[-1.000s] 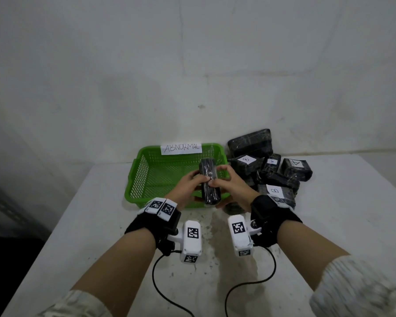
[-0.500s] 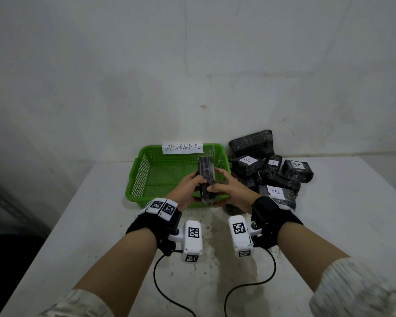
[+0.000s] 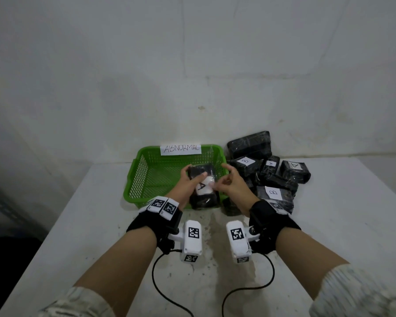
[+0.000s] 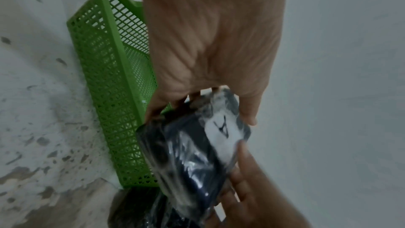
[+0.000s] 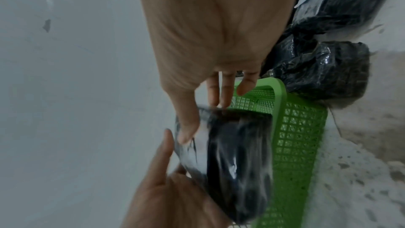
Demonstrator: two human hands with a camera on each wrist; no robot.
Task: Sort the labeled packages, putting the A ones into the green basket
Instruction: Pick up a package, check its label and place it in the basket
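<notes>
**On the table: first A package being held over the green basket, pile unsorted**

On the grey table [image 3: 82,225], the green basket [image 3: 135,177] is sitting against the wall under a paper sign [image 3: 180,149] reading ABNORMAL; its mesh floor is showing no package lying in it. Just to its right, a pile of black wrapped packages [image 3: 263,172] is waiting, with labels reading A and B facing up on several of them; others are showing no label.

Above the basket's near edge, a black package marked A [image 3: 201,188] is being held with its label facing up. The left hand [image 3: 188,181] is gripping it, fingers curled round the far side and thumb pressing beside the label. The right hand [image 3: 232,185] is staying at the package's right edge with fingers loosely curled; the wrist views are showing its thumb touching the wrap, not clamping it.

Judgement: sorting is only beginning. This A package is not yet lying in the basket, and at least two more labelled A are remaining in the pile.
</notes>
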